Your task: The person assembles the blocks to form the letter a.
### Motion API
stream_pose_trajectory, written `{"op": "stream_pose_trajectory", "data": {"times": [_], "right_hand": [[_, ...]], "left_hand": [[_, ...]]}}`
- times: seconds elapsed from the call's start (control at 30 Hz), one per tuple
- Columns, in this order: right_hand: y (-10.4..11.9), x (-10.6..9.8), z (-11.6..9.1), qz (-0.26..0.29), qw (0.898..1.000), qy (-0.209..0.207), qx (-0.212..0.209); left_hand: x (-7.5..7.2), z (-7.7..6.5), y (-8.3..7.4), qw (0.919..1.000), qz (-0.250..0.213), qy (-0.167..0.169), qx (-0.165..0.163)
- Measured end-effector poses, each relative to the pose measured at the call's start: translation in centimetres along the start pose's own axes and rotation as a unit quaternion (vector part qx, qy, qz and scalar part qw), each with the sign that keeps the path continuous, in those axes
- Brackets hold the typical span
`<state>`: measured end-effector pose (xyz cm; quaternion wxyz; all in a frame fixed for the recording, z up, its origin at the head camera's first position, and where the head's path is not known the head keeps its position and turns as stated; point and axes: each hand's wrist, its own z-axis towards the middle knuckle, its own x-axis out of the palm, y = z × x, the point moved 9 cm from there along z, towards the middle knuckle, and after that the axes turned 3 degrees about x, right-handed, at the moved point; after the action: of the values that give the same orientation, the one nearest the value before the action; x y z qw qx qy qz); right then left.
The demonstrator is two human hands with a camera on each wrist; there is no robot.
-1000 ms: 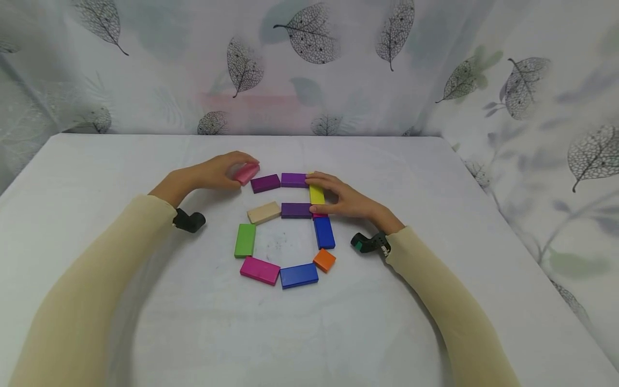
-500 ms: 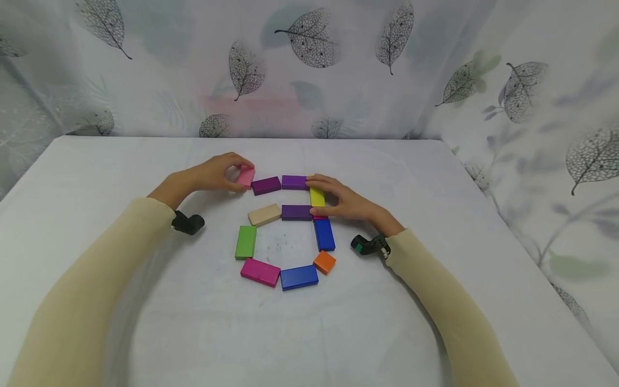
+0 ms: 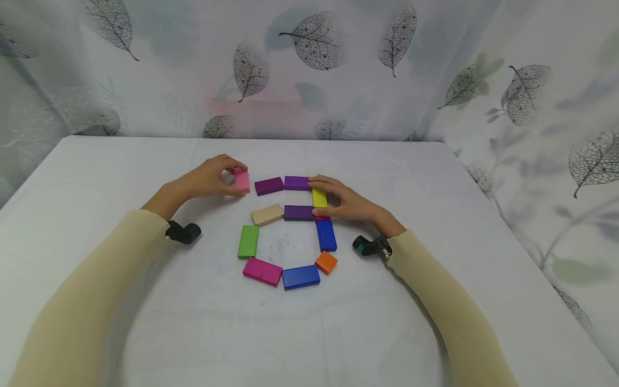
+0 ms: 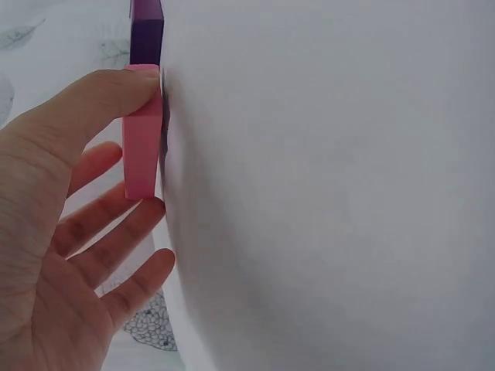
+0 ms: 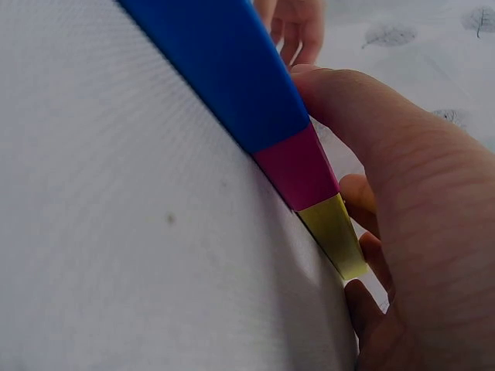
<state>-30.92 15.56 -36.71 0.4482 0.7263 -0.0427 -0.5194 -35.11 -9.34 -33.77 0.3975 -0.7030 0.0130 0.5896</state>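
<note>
My left hand (image 3: 210, 176) pinches a pink block (image 3: 243, 181) between thumb and fingers at the upper left of the block outline. A small gap lies between it and the dark magenta block (image 3: 269, 186). In the left wrist view the thumb presses one end of the pink block (image 4: 143, 154). My right hand (image 3: 350, 200) curves round the yellow block (image 3: 319, 198), fingertips at its far end, thumb by the near purple block (image 3: 298, 213). A small magenta-red block (image 5: 298, 170) sits between the yellow block and a blue block (image 5: 232, 69).
Another purple block (image 3: 297, 183) lies at the back. Below, a wooden block (image 3: 267, 214), green block (image 3: 249, 242), magenta block (image 3: 263, 271), lower blue block (image 3: 301, 277) and orange block (image 3: 326, 262) form a loop on the white tabletop (image 3: 217, 333).
My left hand has drawn the pink block slightly left, away from the dark magenta block, and turned it from slanted to nearly upright in the head view. The right hand stays in place.
</note>
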Motion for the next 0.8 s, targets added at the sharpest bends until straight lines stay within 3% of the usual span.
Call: {"op": "stream_pose_trajectory", "data": {"times": [0.33,0.8], "right_hand": [[-0.3,-0.1,-0.1,0.006,1.0,-0.002,0.012],[0.0,0.1,0.1,0.006,1.0,0.0,0.002]], "left_hand": [[-0.1,-1.2,-0.9,0.9994,-0.01,-0.028,0.016],[0.2,-2.7,-2.0,0.9987,-0.012,-0.047,0.015]]}}
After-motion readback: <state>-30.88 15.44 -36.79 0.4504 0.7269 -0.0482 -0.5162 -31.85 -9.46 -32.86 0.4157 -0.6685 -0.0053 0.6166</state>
